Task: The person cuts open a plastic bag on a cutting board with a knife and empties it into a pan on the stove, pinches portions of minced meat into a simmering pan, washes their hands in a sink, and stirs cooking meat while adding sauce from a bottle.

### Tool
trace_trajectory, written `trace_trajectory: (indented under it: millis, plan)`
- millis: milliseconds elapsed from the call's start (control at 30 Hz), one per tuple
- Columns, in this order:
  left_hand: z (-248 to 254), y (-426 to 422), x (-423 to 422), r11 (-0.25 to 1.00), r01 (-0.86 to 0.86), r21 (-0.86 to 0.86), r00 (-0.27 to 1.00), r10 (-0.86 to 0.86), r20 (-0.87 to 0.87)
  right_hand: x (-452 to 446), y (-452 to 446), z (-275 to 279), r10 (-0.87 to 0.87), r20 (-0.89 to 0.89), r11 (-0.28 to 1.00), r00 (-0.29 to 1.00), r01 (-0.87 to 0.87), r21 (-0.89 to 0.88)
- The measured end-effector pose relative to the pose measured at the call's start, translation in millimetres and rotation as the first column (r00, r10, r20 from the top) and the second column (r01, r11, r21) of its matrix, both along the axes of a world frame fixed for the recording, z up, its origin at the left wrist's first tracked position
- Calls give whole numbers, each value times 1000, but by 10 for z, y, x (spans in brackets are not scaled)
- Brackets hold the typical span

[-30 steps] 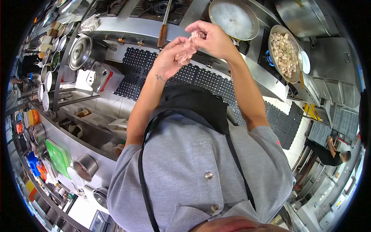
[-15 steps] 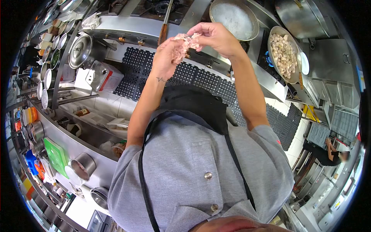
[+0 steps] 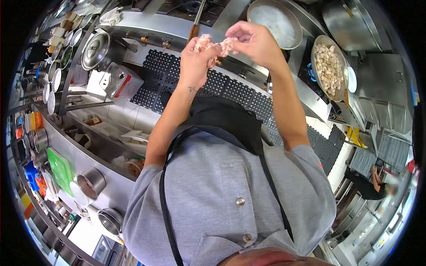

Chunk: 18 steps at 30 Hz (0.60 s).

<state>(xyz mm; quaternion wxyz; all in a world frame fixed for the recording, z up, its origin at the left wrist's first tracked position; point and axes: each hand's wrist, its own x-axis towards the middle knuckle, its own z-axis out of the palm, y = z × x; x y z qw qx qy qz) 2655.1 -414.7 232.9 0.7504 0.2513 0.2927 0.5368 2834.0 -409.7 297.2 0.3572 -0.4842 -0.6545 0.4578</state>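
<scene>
In front of my chest, my left hand (image 3: 195, 62) is closed round a clump of pale pink raw meat (image 3: 204, 43), which looks like chicken; bits hang out below its fingers. My right hand (image 3: 255, 44) pinches a smaller piece of the same meat (image 3: 227, 47) between thumb and fingertips. The two portions sit side by side, and I cannot tell whether they are still joined. To the right of my right hand is a pan of whitish, bubbly liquid (image 3: 274, 24). Further right, a pan of pale meat chunks (image 3: 328, 68) stands over a blue flame.
A long wooden-handled utensil (image 3: 194, 32) lies over the stove front. A large pot (image 3: 350, 26) stands at upper right. Black perforated mats (image 3: 151, 80) cover the floor. On my left is a steel counter (image 3: 113, 188) with a green-lidded container (image 3: 61, 170). Another person (image 3: 366, 181) works far right.
My right hand has drawn slightly away to the right with its piece of meat, and the fingers have curled more. My left hand has shifted a little right, still holding the clump.
</scene>
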Motion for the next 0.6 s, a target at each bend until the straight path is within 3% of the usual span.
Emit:
trace_trajectory:
  millis: [67, 100, 167, 200, 233, 267, 300, 367, 400, 500, 600]
  plan:
    - [1, -10, -9, 993, 5, 116, 969, 23, -245, -34, 50, 21, -51, 10, 998, 999, 51, 46]
    - [-8, -24, 0, 993, 7, 117, 969, 22, -246, -54, 57, 30, -111, 19, 990, 994, 109, 91]
    - [-19, -49, 29, 975, 38, 217, 886, 68, -458, -155, 68, 48, -125, -85, 987, 989, 133, 92]
    - [27, -74, 26, 959, 82, 270, 815, 91, -572, -209, 70, 65, -90, 110, 959, 990, 56, 278]
    - [25, -77, 32, 959, 84, 271, 816, 90, -572, -271, 63, 85, -89, 304, 899, 949, -55, 435]
    - [16, -84, 40, 930, 68, 362, 782, 175, -598, -338, 27, 119, -43, 446, 869, 894, -186, 458]
    - [6, -89, 46, 891, 58, 450, 745, 261, -613, -369, 45, 80, -47, 446, 869, 894, -183, 459]
    - [8, -56, 0, 890, 128, 438, 719, 221, -659, -382, 140, -16, 112, 461, 965, 880, -208, 163]
    - [32, -72, -4, 907, 104, 408, 773, 184, -607, -359, 173, 11, 160, 385, 982, 909, -186, 30]
    - [-33, -95, -36, 904, 121, 411, 834, 132, -536, -291, 251, -102, 283, 298, 959, 911, -264, -104]
    - [-32, -80, -56, 891, 188, 412, 843, 69, -534, -255, 262, -145, 233, 389, 965, 891, -262, 23]
